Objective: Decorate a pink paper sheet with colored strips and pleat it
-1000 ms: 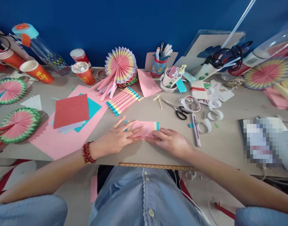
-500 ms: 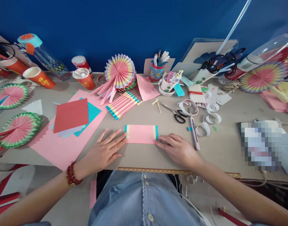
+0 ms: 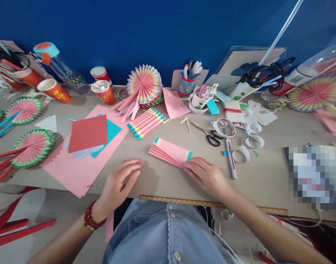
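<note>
A pink paper strip (image 3: 172, 147) with blue and yellow ends lies tilted in front of me, its near side gathered in narrow pleats. My right hand (image 3: 209, 176) pinches its right end between thumb and fingers. To the left of the strip, my left hand (image 3: 121, 181) is raised off the table, thumb and fingers apart, holding nothing. Just behind the strip rests a finished accordion-pleated paper (image 3: 146, 123) in the same pink, yellow and blue.
Scissors (image 3: 209, 134), a tape roll (image 3: 224, 128) and a utility knife (image 3: 231, 159) lie to the right. Red paper (image 3: 88, 134) tops a stack at left. Paper fans (image 3: 33, 148), cups (image 3: 103, 92) and a pen holder (image 3: 187, 85) stand around. The table's front edge has a patterned trim (image 3: 184, 201).
My left hand has let go of the strip's left end and drawn back, lifting. The strip has turned askew and now shows its pleated near side; my right hand stays at its right end.
</note>
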The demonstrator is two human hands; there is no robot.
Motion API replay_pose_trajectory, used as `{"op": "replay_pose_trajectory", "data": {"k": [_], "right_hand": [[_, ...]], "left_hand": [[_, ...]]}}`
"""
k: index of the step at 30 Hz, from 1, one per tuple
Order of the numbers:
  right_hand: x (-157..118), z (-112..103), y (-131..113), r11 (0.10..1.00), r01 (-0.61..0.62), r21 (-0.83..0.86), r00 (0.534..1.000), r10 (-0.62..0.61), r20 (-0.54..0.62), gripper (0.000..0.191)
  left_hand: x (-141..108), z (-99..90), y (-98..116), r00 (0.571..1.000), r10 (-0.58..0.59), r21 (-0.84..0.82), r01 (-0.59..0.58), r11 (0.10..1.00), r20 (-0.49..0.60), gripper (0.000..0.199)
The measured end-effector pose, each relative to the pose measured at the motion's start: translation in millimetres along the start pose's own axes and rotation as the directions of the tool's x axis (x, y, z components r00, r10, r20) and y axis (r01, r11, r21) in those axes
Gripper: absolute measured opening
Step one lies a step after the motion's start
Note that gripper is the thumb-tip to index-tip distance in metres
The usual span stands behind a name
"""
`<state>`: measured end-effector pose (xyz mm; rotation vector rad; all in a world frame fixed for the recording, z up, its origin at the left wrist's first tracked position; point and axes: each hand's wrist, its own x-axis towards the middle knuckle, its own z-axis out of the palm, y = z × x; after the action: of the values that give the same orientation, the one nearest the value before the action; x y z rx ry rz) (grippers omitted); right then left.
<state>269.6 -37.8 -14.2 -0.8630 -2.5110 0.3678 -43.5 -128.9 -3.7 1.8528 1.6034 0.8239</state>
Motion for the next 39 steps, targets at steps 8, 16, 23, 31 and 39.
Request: {"op": "replay_pose_trajectory", "data": {"k": [8, 16, 23, 31, 39], "right_hand": [[8, 10, -52, 0.952, -0.074, 0.296, 0.988, 0.110, -0.107, 0.024], [14, 11, -61, 0.990, 0.037, 0.135, 0.992, -0.021, -0.121, 0.034], [27, -33, -46, 0.968, 0.070, -0.241, 0.935, -0.148, -0.324, 0.063], [21, -21, -31, 0.967, 0.095, -0.235, 0.956, -0.155, -0.249, 0.024], [-1, -4, -13, 0.969, 0.084, -0.234, 0.973, -0.130, -0.189, 0.021]], "left_hand": [[6, 38.5, 39, 0.970, -0.143, -0.611, 0.234, 0.756, 0.195, 0.037], [26, 39.9, 44, 0.995, -0.101, -0.215, 0.094, 0.972, -0.021, 0.020], [54, 14.3, 59, 0.906, 0.379, 0.546, -0.418, 0.726, 0.189, 0.018], [61, 7.3, 47, 0.843, 0.427, 0.630, -0.532, 0.566, 0.328, 0.018], [48, 14.3, 13, 0.830, 0.508, 0.620, -0.527, 0.582, 0.229, 0.027]]}}
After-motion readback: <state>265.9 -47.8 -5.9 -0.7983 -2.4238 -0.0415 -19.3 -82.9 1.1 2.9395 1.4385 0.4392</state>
